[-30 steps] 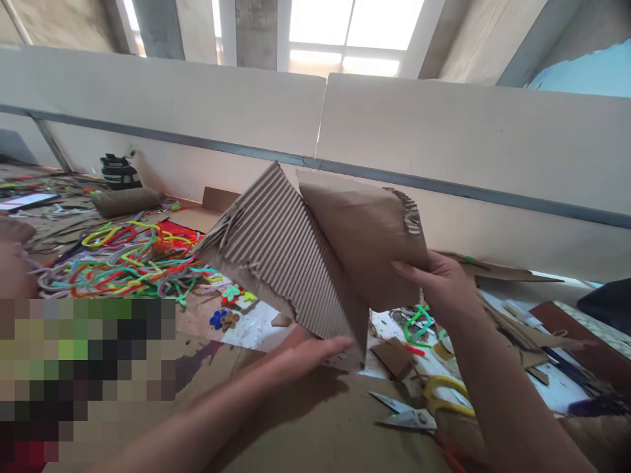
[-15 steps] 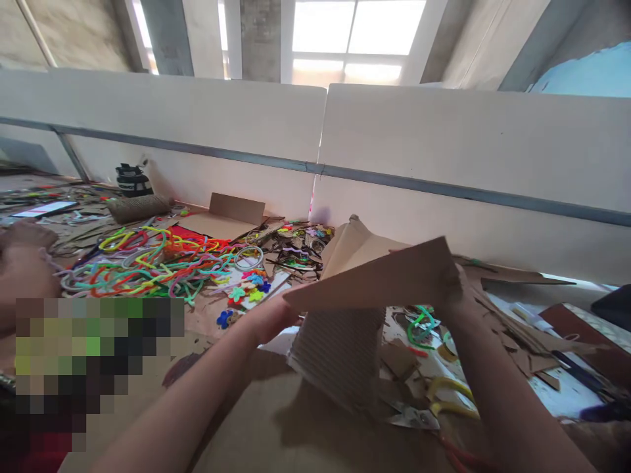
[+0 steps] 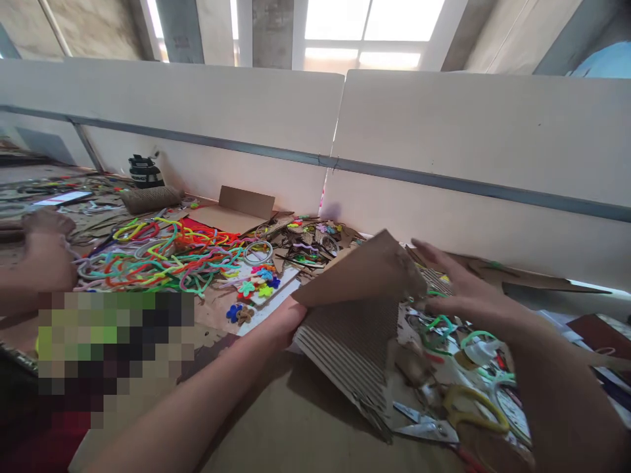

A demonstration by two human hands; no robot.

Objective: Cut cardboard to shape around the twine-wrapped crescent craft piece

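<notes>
One folded brown corrugated-cardboard sheet (image 3: 345, 341), seemingly only part-bared (ribs below, smooth flap (image 3: 365, 272) above), tilts over the near brown counter (image 3: 276, 420), left hand (image 3: 290, 318) gripping its left edge, right hand (image 3: 461, 289) open beside its right end, contact unclear, yellow-handled metal scissors (image 3: 428, 428) nearby.

Single head-worn view, forward and down over the hands, close above the worktop.

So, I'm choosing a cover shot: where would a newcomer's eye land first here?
Probably on the bent corrugated cardboard at centre, held by the left hand, with the right hand open near its right edge. Next, likely the tangle of bright fuzzy strands to its left, then the yellow-handled scissors lying open at lower right.
</notes>
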